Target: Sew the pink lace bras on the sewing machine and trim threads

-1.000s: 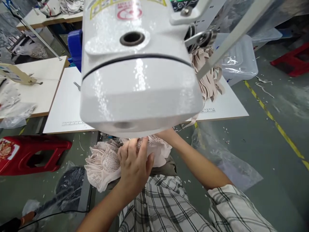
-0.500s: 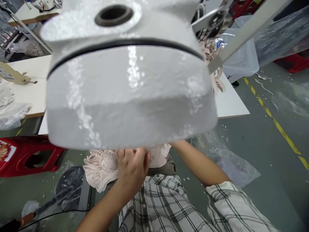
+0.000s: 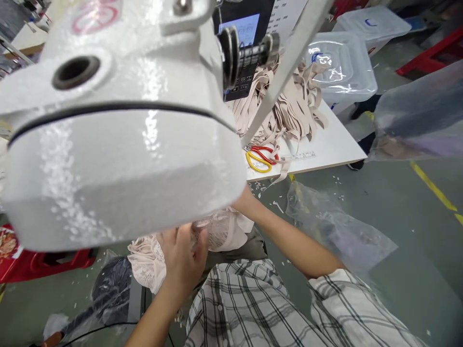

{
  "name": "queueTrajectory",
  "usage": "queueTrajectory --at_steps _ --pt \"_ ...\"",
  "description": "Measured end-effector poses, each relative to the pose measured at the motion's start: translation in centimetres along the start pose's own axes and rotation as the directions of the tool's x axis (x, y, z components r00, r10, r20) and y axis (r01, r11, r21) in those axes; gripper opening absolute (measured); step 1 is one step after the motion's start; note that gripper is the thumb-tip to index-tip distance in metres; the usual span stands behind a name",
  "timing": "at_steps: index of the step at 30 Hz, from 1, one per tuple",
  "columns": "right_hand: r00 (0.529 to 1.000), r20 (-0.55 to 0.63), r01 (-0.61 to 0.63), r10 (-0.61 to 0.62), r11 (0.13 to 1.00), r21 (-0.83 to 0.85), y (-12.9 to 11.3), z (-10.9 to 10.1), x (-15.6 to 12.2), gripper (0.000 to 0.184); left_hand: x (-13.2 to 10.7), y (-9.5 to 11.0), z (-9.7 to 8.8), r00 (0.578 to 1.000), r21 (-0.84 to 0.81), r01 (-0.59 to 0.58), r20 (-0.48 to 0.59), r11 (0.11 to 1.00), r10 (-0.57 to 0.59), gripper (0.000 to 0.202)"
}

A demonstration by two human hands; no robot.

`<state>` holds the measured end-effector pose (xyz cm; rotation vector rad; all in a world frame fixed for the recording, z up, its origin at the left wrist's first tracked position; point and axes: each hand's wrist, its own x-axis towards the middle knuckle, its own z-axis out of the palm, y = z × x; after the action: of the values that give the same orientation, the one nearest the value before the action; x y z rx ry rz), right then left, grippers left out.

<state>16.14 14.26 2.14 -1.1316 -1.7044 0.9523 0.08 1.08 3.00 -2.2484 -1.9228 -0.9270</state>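
Note:
The white head of a sewing machine [image 3: 123, 173] fills the upper left and hides the sewing area. Below its front edge, my left hand [image 3: 183, 258] is open, thumb and forefinger apart, against pale pink lace bra pieces [image 3: 226, 229]; some fingertips are out of sight. More lace cups [image 3: 147, 262] are bunched at that hand's left side. My right hand [image 3: 243, 200] reaches in beside the lace from the right. The machine head covers its fingers, so their grip cannot be seen.
Scissors [image 3: 258, 159] with red and yellow handles and a clear ruler [image 3: 302, 155] lie on the white table [image 3: 338, 140]. Behind them are piled beige straps [image 3: 292, 106] and a control screen [image 3: 242, 29]. Plastic tubs [image 3: 340, 67] stand beyond. A red stool [image 3: 68, 260] is at left.
My view has shifted to the right, so the machine head sits farther left and the scissors, straps and screen show. My left hand has moved slightly left; its thumb and forefinger look wider apart.

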Motion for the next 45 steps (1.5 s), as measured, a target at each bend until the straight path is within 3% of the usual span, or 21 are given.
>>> queueTrajectory --at_steps 3,7,10,14,20,23,33,39,45 --pt "0.995 -0.085 -0.038 0.045 0.996 0.081 1.0 -0.1 -1.5 0.020 -0.3 -1.5 0.1 0.977 -0.138 0.213 0.010 0.967 -0.213 0.035" --pt "0.993 -0.088 -0.070 0.080 0.992 0.109 1.6 -0.2 -3.7 0.015 -0.1 -3.2 1.1 0.858 -0.395 0.513 0.213 0.762 -0.467 0.030" --pt "0.996 -0.024 -0.087 0.091 0.985 0.149 1.2 -0.1 -4.9 0.018 0.2 -4.2 2.6 0.793 -0.415 0.609 0.307 0.676 -0.526 0.041" --pt "0.995 0.055 -0.087 0.080 0.987 0.137 0.5 0.0 -5.8 0.022 0.2 -4.9 3.4 0.758 -0.416 0.652 0.356 0.634 -0.547 0.049" --pt "0.988 0.110 -0.124 0.111 0.985 0.121 0.1 0.0 -6.6 0.030 0.3 -5.0 1.8 0.775 -0.538 0.632 0.449 0.558 -0.445 0.042" --pt "0.987 0.111 -0.125 0.112 0.984 0.124 0.1 0.1 -6.8 0.032 0.3 -5.0 1.3 0.780 -0.560 0.625 0.420 0.544 -0.464 0.039" --pt "0.993 0.058 -0.109 0.102 0.983 0.148 -0.6 0.6 -6.6 0.029 0.3 -4.9 0.5 0.878 -0.646 0.472 0.281 0.600 -0.388 0.031" --pt "0.981 0.046 -0.195 0.189 0.959 0.208 -1.3 1.2 -6.7 0.033 0.6 -5.1 0.4 0.901 -0.662 0.429 0.271 0.614 -0.338 0.030" --pt "0.953 0.086 -0.302 0.290 0.890 0.341 -1.2 1.7 -6.7 0.038 0.5 -4.6 -0.2 0.895 -0.652 0.446 0.304 0.613 -0.328 0.031"
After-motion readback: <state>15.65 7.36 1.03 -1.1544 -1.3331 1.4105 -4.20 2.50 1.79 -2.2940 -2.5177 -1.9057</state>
